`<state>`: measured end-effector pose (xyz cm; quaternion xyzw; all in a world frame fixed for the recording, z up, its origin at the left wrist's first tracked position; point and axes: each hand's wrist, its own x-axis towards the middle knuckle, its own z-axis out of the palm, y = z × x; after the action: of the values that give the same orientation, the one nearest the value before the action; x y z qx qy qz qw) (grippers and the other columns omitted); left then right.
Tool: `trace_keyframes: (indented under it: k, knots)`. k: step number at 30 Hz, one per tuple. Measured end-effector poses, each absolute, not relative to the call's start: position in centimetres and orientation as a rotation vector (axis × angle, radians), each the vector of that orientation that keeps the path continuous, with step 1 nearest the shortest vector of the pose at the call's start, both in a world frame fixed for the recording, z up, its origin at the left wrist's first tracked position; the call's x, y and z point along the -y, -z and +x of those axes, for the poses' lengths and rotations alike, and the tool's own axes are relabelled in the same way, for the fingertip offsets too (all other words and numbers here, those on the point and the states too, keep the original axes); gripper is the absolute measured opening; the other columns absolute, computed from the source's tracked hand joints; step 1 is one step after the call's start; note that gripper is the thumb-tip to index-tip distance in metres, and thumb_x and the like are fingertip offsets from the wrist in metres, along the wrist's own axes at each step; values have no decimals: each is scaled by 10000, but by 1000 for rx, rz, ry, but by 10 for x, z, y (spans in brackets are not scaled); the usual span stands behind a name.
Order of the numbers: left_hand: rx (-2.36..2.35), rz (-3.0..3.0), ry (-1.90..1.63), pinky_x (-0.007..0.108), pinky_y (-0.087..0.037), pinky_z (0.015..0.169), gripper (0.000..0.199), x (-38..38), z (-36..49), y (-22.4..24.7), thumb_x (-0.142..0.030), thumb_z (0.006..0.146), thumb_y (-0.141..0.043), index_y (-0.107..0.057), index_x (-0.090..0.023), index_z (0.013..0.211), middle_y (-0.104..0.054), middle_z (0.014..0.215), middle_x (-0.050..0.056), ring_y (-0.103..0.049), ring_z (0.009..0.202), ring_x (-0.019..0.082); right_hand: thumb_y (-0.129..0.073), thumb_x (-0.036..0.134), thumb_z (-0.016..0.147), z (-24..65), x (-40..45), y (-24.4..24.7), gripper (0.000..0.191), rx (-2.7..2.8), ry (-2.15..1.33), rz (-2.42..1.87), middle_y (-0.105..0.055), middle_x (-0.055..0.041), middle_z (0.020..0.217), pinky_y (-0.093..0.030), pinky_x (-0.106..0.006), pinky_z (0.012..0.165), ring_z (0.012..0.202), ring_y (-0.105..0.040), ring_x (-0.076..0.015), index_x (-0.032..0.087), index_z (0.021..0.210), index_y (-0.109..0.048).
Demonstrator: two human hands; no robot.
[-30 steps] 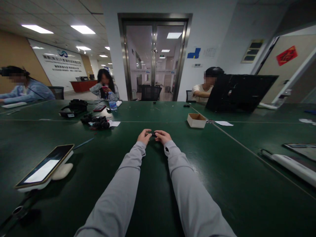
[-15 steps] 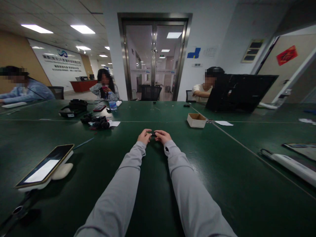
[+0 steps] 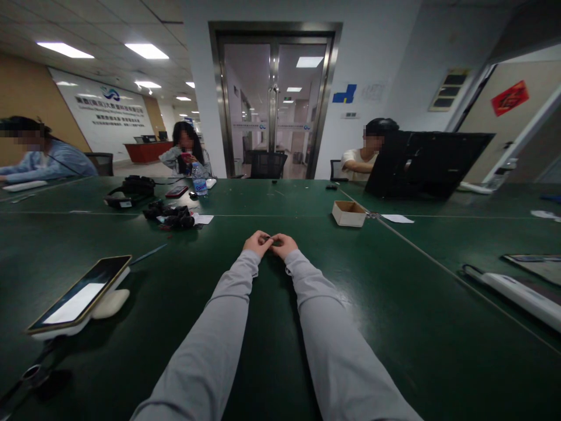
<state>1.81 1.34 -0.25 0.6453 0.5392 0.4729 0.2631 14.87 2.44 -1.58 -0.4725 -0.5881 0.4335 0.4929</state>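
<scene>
Both my arms stretch forward in grey sleeves over the dark green table. My left hand and my right hand meet at the fingertips near the middle. Between them sits a small dark object, mostly covered by the fingers, so its kind cannot be made out. The left fingers are closed round it. The right thumb and fingers are pinched together against it and touch the left fingertips.
A small open cardboard box stands ahead to the right. Black cables and gear lie ahead to the left, near a water bottle. A propped phone is at left, a white power strip at right. People sit across the table.
My right hand has shifted slightly left, closing the gap to my left hand. The small dark object, visible between the hands before, is now mostly covered by fingers.
</scene>
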Motion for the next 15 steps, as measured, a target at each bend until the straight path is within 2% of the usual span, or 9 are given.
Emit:
trace_keyframes:
  k: [4,8,10,12,15]
  knots:
    - [-1447,1696,-1200,235,-434,609,160,-13,26,6,-244,637,-632,-574,-167,765,-571,614,-9,-536,584,110,-642,42,548,147,-18,9,357,1378,-1228,-1024,-614,39,676,-450,-168,370,383,-520,-66,172,861,-530]
    - [-1229,1782,-942,239,-446,610,256,6,25,-11,-192,626,-618,-583,-166,879,-621,722,16,-565,588,110,-683,108,543,167,1,0,384,1421,-1376,-1005,-593,43,587,-448,-186,372,372,-529,-94,162,861,-477]
    - [-1076,1865,-692,238,-441,576,362,28,11,-31,-250,606,-640,-586,-196,960,-639,770,16,-566,552,109,-728,193,523,189,19,-3,432,1459,-1397,-1018,-609,25,622,-413,-177,339,350,-504,-85,167,851,-448]
    - [-1016,1947,-563,238,-434,565,393,58,-15,-56,-337,587,-656,-609,-235,963,-647,735,5,-572,539,118,-763,291,486,218,43,-6,478,1491,-1374,-1086,-621,7,654,-353,-166,291,322,-466,-74,182,780,-403]
    - [-1321,2064,-431,262,-432,609,391,108,-76,-88,-442,513,-687,-646,-291,871,-641,655,-17,-578,568,145,-760,416,491,276,91,-16,497,1525,-1311,-1184,-629,-36,709,-343,-177,299,370,-485,-91,197,687,-360]
